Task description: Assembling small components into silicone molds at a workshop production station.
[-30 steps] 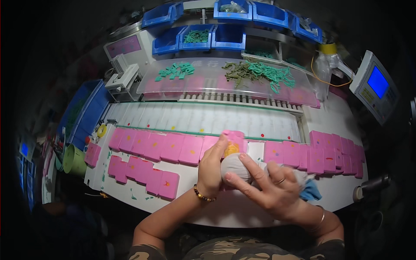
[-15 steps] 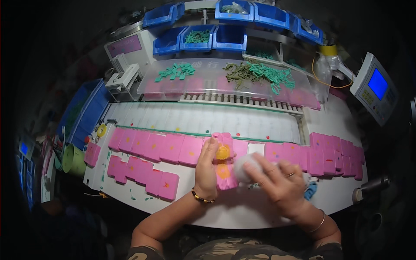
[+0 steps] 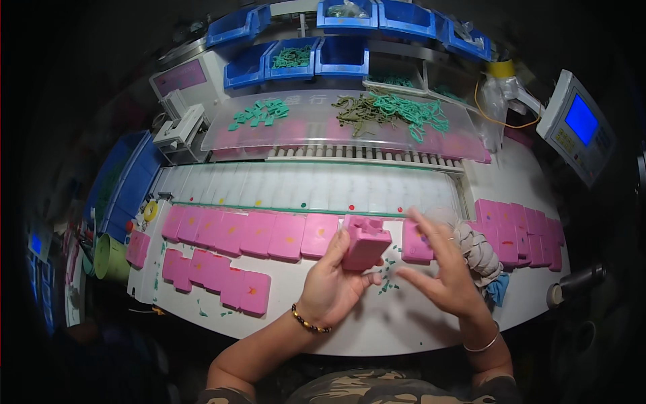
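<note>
In front of me my left hand (image 3: 324, 289) grips a pink mold block (image 3: 367, 244), thumb on its left side. The block is closed, with notches along its top edge. My right hand (image 3: 447, 279) is apart from it on the right, fingers spread and holding nothing. A blurred whitish lump (image 3: 442, 215) shows just beyond the right fingertips, beside a twisted pale cloth (image 3: 475, 250). Behind the hands runs a row of pink molds (image 3: 282, 236) with small coloured marks. A shorter group of pink molds (image 3: 221, 277) lies nearer me on the left.
Small green scraps (image 3: 388, 276) dot the white table (image 3: 377, 330). More pink molds (image 3: 515, 232) stand at right. Beyond is a strip of white plates (image 3: 309, 185), then a clear cover (image 3: 269, 138) bearing green pieces. Blue bins (image 3: 342, 57) hang above; a scale display (image 3: 579, 124) stands right.
The pink mold was spread open with yellow hollows showing; now its halves are together in my left hand. My right hand has let go of the whitish lump and its fingers have spread.
</note>
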`<control>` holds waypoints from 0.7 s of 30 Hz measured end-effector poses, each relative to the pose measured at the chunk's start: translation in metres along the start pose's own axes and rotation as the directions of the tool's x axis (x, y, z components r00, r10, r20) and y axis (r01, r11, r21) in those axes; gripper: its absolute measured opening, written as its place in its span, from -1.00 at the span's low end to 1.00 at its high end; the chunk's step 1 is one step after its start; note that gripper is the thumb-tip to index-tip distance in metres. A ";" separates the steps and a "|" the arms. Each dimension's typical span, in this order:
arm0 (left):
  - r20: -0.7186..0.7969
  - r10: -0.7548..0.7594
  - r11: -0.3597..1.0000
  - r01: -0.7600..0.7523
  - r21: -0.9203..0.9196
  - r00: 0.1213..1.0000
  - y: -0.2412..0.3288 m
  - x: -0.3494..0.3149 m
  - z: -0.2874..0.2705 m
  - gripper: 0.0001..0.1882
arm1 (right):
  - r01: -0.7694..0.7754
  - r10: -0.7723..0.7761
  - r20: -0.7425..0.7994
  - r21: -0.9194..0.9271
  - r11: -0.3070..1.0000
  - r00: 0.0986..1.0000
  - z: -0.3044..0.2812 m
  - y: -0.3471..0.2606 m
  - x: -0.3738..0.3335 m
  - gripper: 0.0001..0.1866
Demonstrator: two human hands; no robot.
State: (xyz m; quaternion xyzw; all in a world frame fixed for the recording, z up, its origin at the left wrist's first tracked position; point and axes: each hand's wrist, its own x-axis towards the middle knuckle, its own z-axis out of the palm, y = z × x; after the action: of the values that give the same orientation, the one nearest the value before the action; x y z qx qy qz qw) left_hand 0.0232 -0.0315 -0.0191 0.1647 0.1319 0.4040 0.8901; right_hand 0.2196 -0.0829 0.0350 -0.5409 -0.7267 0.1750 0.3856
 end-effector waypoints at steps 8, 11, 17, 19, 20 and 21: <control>-0.019 0.037 0.966 -0.030 0.256 0.999 -0.015 -0.017 0.021 -0.60 | -0.274 0.320 0.077 0.723 0.634 0.944 0.030 0.007 -0.003 -0.56; 0.107 0.256 0.726 -0.264 0.635 0.961 -0.014 -0.017 0.017 -0.53 | -0.136 0.161 -0.015 0.461 0.877 0.987 0.027 0.012 -0.008 -0.58; 0.188 0.350 0.589 -0.372 0.718 0.918 -0.015 -0.015 0.009 -0.65 | -0.042 0.082 -0.063 0.480 0.876 0.995 0.033 0.003 -0.012 -0.64; 0.168 0.296 0.664 -0.329 0.672 0.940 -0.011 -0.016 0.007 -0.67 | -0.065 0.077 -0.007 0.468 0.881 0.997 0.031 0.005 -0.012 -0.64; 0.153 0.239 0.732 -0.281 0.621 0.959 -0.008 -0.017 0.006 -0.68 | -0.087 0.074 0.047 0.454 0.887 0.996 0.029 0.006 -0.012 -0.64; 0.153 0.240 0.732 -0.282 0.620 0.959 -0.004 -0.017 0.006 -0.68 | -0.087 0.073 0.048 0.453 0.887 0.996 0.026 0.009 -0.013 -0.64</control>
State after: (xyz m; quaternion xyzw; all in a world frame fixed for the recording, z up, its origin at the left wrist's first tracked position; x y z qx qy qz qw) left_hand 0.0171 -0.0478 -0.0138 0.4852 0.2081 0.4508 0.7198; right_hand 0.2068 -0.0874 0.0075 -0.4628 -0.6483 0.3635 0.4831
